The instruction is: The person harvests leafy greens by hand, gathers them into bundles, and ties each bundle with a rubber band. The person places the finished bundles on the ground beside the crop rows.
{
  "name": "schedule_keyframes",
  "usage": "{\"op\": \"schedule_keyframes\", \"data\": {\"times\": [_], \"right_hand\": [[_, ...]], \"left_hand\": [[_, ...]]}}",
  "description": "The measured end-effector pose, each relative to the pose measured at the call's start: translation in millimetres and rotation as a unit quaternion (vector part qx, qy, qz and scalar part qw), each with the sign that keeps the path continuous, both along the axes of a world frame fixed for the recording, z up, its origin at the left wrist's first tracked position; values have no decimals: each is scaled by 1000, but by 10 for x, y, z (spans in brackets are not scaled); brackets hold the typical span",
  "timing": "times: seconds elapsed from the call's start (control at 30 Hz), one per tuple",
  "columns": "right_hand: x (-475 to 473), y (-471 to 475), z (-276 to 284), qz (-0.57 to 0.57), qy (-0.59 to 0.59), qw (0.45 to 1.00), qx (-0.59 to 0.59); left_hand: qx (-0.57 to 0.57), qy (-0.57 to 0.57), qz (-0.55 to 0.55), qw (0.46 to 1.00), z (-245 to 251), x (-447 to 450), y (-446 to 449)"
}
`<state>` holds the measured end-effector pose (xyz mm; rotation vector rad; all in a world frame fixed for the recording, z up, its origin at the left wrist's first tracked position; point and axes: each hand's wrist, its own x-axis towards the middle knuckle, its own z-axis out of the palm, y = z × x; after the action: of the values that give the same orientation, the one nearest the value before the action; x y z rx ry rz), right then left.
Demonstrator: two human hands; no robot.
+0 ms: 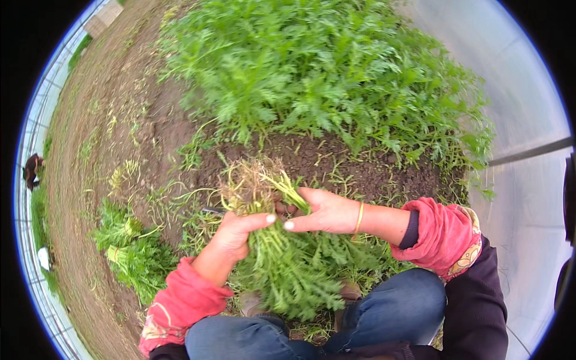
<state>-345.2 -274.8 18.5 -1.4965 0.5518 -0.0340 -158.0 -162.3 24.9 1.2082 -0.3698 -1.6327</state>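
Observation:
My left hand [234,236] grips a thick bunch of leafy greens [288,270], thumb across the stems, leaves hanging down between my knees. Pale tangled roots [249,180] stick up above the fist. My right hand [333,211] holds a smaller cluster of stems [290,191] close against that bunch. The two thumbs nearly meet. A yellow band [359,218] circles my right wrist. Beside the left hand a dark, narrow object [213,210] shows in part; what it is I cannot tell.
Dense feathery greens [306,72] grow ahead. Tied bunches of greens [130,252] lie on the soil at left. Plastic greenhouse sheeting [508,90] rises at right, crossed by a bar [531,151]. Far left, another person [32,171] is bent low. Loose stems litter the bare soil [162,121].

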Motion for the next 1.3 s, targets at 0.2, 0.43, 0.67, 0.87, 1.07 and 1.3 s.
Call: {"op": "schedule_keyframes", "data": {"times": [0.2, 0.43, 0.67, 0.87, 1.07, 1.3], "right_hand": [[621, 379, -102, 123, 171, 953, -217], [992, 542, -53, 136, 14, 975, -175], [1692, -24, -519, 98, 127, 885, -437], [2340, -1002, -919, 221, 177, 548, -787], [2071, -1761, -986, 77, 369, 637, -672], [1967, -1379, -424, -139, 184, 869, -437]], "left_hand": [[33, 52, 67, 996, -252, 57, 217], [-71, 80, 212, 971, -477, 436, 591], [-23, 107, 274, 955, -694, 963, 937], [-1, 123, 274, 954, -838, 1041, 1035], [-8, 160, 287, 944, -991, 1159, 1133], [-25, 165, 258, 952, -1047, 1191, 1125]]}}
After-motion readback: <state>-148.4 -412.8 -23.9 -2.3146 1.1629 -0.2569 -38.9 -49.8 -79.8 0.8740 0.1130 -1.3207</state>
